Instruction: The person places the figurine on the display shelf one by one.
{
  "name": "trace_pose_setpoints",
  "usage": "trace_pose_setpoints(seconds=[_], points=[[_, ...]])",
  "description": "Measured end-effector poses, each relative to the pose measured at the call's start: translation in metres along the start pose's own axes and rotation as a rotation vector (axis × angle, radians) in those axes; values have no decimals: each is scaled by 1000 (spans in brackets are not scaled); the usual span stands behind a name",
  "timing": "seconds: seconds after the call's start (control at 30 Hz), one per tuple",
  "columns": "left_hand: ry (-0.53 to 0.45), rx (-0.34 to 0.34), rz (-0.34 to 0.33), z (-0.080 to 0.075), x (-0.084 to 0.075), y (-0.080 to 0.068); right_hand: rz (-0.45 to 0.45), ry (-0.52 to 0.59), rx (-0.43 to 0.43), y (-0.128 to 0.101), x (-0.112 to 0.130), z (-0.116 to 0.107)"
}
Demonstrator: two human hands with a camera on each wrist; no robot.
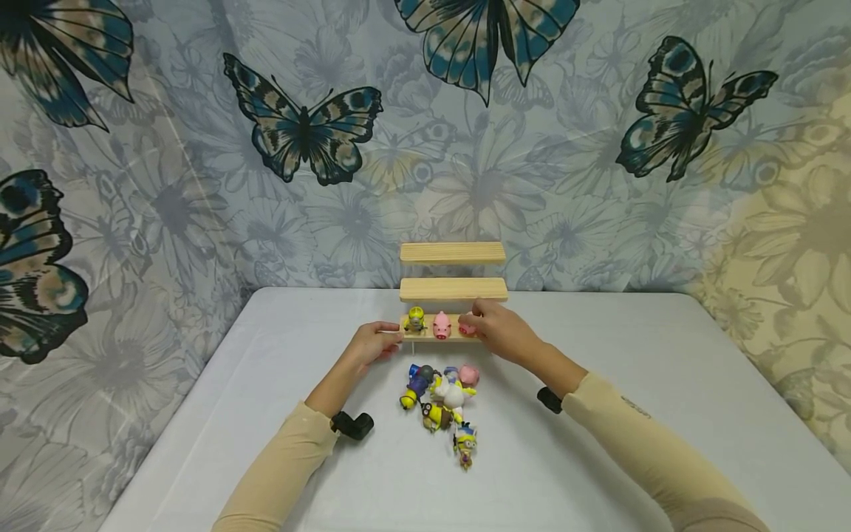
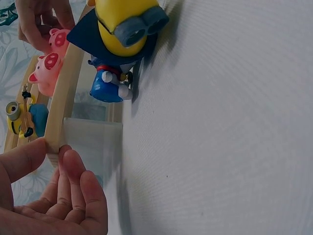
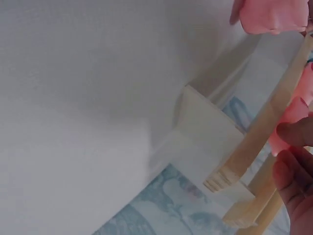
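A three-tier wooden shelf stands at the back middle of the white table. On its lowest board stand a yellow minion figure and a pink pig figure. A second pink pig figure is at the board's right end, and my right hand pinches it there. My left hand holds the board's left end between thumb and fingers. The left wrist view shows both pigs and the minion on the board. The right wrist view shows my fingers on the pig.
A pile of several small toy figures lies on the table just in front of the shelf, between my forearms. One blue-caped minion lies close to the shelf. A butterfly-print cloth hangs behind the table.
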State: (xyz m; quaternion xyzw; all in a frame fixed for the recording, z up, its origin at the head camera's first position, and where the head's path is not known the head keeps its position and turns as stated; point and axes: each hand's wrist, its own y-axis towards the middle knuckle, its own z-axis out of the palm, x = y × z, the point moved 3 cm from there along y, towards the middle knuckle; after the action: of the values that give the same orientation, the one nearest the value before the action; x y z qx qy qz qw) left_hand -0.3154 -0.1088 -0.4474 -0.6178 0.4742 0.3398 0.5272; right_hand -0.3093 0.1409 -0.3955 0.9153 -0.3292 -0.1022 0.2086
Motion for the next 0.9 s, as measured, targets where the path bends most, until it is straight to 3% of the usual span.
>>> trace_pose_setpoints(seconds=[0.17,0.4,0.67,0.9], points=[[-4,-6,-7,0,-1,0,-6,24,2,-5,1,-4],[-5,0,-2,0,0,2,69,60,6,-12,1,-10],[-3,1,2,0,0,1,145,146,-17,-19,0,-21],[1,-4,-4,-1,0,2,200,255,16,-25,3,-27]])
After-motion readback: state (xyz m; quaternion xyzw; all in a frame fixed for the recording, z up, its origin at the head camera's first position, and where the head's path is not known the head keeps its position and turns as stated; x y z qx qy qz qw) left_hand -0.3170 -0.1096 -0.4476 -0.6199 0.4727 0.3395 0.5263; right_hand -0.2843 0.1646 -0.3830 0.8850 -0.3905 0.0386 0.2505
